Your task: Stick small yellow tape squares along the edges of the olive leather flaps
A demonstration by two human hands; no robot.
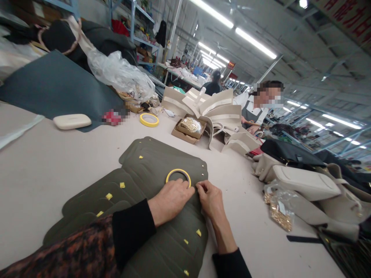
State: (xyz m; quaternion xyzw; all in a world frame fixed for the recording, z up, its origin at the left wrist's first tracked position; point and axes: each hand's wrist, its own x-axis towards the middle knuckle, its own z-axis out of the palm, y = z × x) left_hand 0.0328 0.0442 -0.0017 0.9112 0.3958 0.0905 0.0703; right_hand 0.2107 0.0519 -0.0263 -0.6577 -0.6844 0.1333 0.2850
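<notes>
Overlapping dark green panels (162,154) lie on the table, dotted with small yellow tape pieces (122,185). Over them, my left hand (174,199) has its fingers curled round the near side of a yellow tape roll (178,171). My right hand (210,195) is at the right edge of the panels, thumb and fingertips pinched together close to the left fingertips. Whatever lies between the right fingertips is too small to make out. Two small metal dots show on the top panel, just above the right hand.
A second tape roll (149,120), a beige case (72,121) and a carton of gold chain (188,129) stand farther back. Beige panels (223,108) fan out behind. Bags (307,183) and bagged gold hardware (281,216) lie right. A person (255,110) is at the back right.
</notes>
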